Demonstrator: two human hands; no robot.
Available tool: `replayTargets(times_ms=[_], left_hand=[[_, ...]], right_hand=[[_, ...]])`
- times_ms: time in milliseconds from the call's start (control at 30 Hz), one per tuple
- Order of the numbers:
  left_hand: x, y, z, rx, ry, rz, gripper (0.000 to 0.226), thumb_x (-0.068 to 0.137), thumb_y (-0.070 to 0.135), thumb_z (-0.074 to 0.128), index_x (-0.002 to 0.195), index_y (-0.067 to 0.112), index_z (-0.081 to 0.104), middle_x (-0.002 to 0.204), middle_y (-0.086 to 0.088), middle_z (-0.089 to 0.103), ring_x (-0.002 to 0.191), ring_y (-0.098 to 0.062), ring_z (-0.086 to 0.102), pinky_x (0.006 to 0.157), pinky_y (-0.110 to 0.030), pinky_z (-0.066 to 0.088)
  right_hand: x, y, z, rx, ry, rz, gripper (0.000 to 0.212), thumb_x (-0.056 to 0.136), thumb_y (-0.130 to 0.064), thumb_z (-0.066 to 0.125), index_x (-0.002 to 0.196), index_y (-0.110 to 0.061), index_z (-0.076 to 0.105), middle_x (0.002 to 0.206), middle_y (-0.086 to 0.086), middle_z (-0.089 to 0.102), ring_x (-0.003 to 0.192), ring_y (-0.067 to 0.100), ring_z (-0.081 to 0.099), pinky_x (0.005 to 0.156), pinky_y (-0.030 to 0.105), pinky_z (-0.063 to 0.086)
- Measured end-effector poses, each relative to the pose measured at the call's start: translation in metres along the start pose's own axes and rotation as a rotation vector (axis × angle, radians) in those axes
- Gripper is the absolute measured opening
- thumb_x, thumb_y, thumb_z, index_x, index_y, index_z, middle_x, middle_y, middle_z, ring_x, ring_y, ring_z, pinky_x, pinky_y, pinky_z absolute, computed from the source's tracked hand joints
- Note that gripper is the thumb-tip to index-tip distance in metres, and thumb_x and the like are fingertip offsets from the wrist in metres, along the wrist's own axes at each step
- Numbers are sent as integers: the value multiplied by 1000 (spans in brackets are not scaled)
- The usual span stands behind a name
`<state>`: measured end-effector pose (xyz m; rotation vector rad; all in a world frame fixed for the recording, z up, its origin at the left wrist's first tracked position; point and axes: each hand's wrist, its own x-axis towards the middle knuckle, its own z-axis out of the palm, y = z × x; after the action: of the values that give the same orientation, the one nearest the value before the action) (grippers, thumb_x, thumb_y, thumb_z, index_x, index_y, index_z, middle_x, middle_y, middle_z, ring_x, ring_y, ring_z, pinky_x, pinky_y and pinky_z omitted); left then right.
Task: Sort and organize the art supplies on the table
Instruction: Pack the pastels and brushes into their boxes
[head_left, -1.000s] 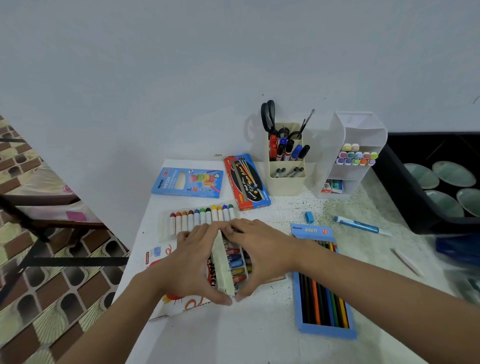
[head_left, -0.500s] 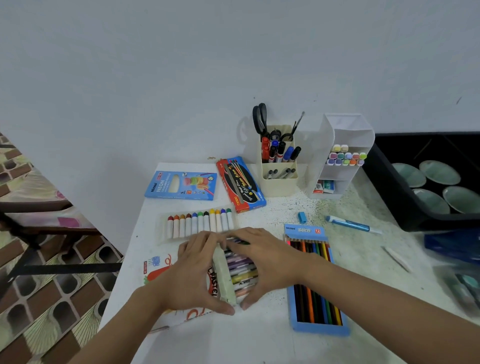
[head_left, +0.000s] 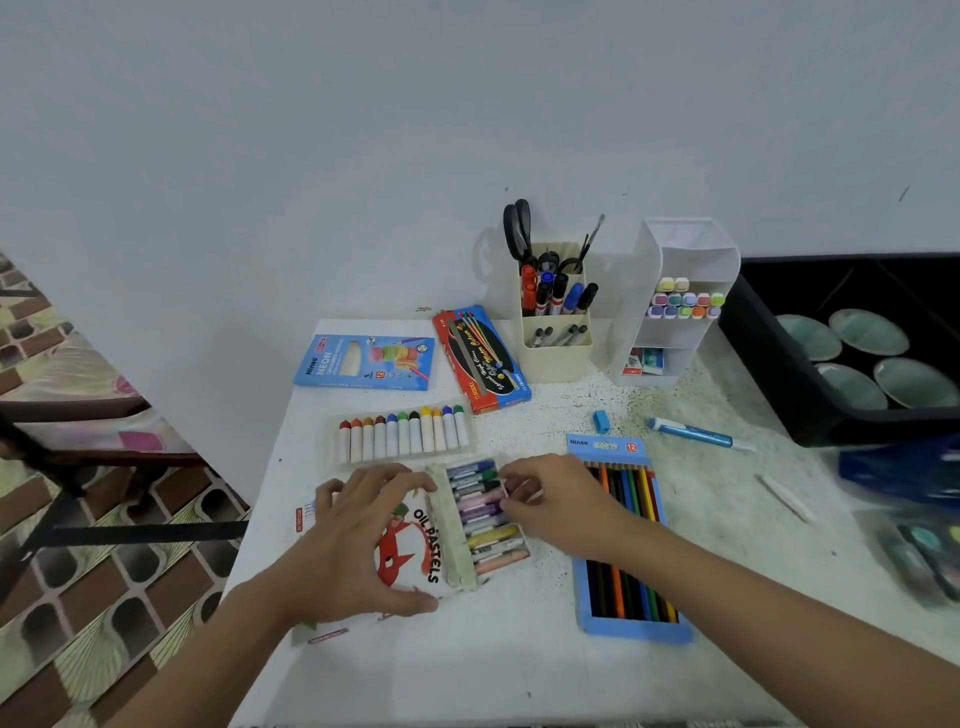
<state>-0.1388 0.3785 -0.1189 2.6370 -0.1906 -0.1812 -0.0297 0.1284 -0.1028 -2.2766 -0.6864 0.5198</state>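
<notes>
Centrally: oil pastels box (head_left: 415, 551) lies open on the counter (head_left: 493, 670), its printed lid flat at 9 o'clock and its tray of sticks at 3 o'clock.
Left hand (head_left: 358, 540): spread over the lid, fingertips at the far edge and thumb hooked on the near edge, gripping it.
Right hand (head_left: 561, 512): fingers bent at the tray's right side, tips against the ends of the far sticks; I cannot tell whether they pinch one.
12 o'clock of the box: crayon tray (head_left: 405, 439), just beyond it, with its crayons side by side.
3 o'clock: coloured pencil box (head_left: 628, 571), open, partly under the right wrist.
11 o'clock: blue neon box (head_left: 363, 361), closed and flat.
1 o'clock: red pencil box (head_left: 480, 358), then the cream pen holder (head_left: 556, 343) with scissors and markers, and a white organizer (head_left: 675, 270) to its right.
2 o'clock: small blue block (head_left: 601, 420), with a blue pen (head_left: 696, 434) beyond and apart from it.
</notes>
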Motion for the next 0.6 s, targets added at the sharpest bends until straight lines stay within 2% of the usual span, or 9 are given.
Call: replayTargets(times_ms=[67, 133, 233, 333, 367, 467, 600], left_hand=[[1, 3, 5, -34, 56, 8, 98, 56, 81, 73, 135, 51, 22, 139, 29, 22, 133, 4, 21, 117, -36, 11], [2, 8, 7, -79, 82, 6, 96, 56, 78, 75, 132, 51, 24, 135, 32, 26, 131, 5, 25, 113, -33, 13], [6, 16, 11, -74, 82, -6, 95, 53, 77, 76, 128, 48, 27, 129, 28, 32, 126, 0, 31, 112, -34, 16], [6, 20, 10, -99, 70, -52, 93, 52, 79, 75, 123, 52, 21, 130, 27, 30, 125, -2, 31, 114, -34, 14], [6, 21, 8, -96, 54, -68, 92, 52, 81, 74, 121, 53, 19, 130, 26, 30, 125, -2, 31, 114, -34, 14], [6, 22, 4, -42, 20, -111, 91, 51, 87, 70, 119, 50, 21, 133, 25, 31, 125, -3, 31, 114, -34, 18], [13, 21, 6, 67, 13, -125, 104, 44, 98, 58, 130, 48, 30, 136, 21, 32, 129, -6, 28, 110, -37, 22]], right_hand=[[-5, -7, 12, 103, 53, 42, 20, 92, -9, 60, 105, -9, 74, 90, 6, 72, 90, 24, 67, 81, 35, 56], [-9, -16, 22, 181, 105, 65, 27, 93, -2, 54, 109, -10, 74, 92, -2, 72, 92, 19, 68, 82, 28, 55], [-10, -22, 36, 192, 115, 29, 45, 89, 6, 43, 115, -17, 73, 101, -4, 76, 94, 10, 69, 88, 28, 56], [-10, -18, 34, 318, 126, 119, 46, 91, 8, 45, 122, -19, 66, 105, -1, 74, 100, 13, 69, 94, 34, 56], [-11, -16, 31, 342, 110, 141, 43, 92, 7, 47, 120, -19, 65, 103, -1, 74, 99, 13, 69, 92, 33, 56], [-17, -10, 24, 259, 55, 150, 30, 92, 2, 54, 111, -17, 68, 98, -4, 73, 91, 8, 67, 75, 14, 53], [-21, -12, 25, 215, 3, 150, 32, 88, -12, 69, 120, -19, 67, 100, -8, 71, 86, 2, 64, 69, 9, 48]])
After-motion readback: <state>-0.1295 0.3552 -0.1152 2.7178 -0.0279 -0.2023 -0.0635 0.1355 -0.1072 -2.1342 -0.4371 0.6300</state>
